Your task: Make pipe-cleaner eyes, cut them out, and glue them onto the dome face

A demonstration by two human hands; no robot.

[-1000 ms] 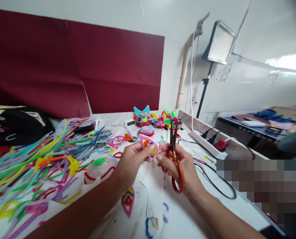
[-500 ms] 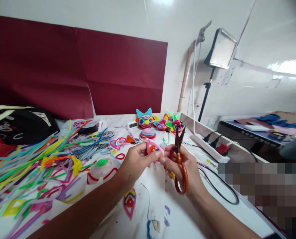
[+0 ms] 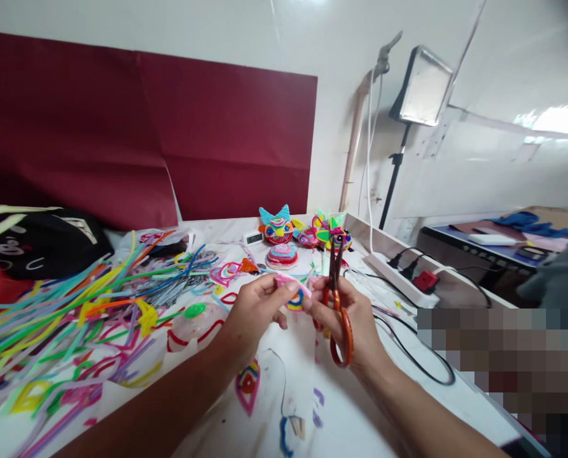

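Observation:
My left hand (image 3: 255, 312) pinches a small pink pipe-cleaner piece (image 3: 294, 291) with an orange and blue centre, held above the white table (image 3: 360, 407). My right hand (image 3: 353, 318) grips orange-handled scissors (image 3: 337, 305), blades shut and pointing up, and its fingertips also touch the pink piece. Both hands meet at the middle of the view.
A big heap of coloured pipe cleaners (image 3: 64, 305) covers the left of the table. Finished colourful figures (image 3: 277, 227) stand at the back. A power strip (image 3: 398, 277) with cables lies to the right, by a light stand (image 3: 422, 89). A black bag (image 3: 30, 242) sits far left.
The pink piece has been turned from facing me to lying flatter between the fingers. The scissor blades, slightly apart half a second ago, are shut again.

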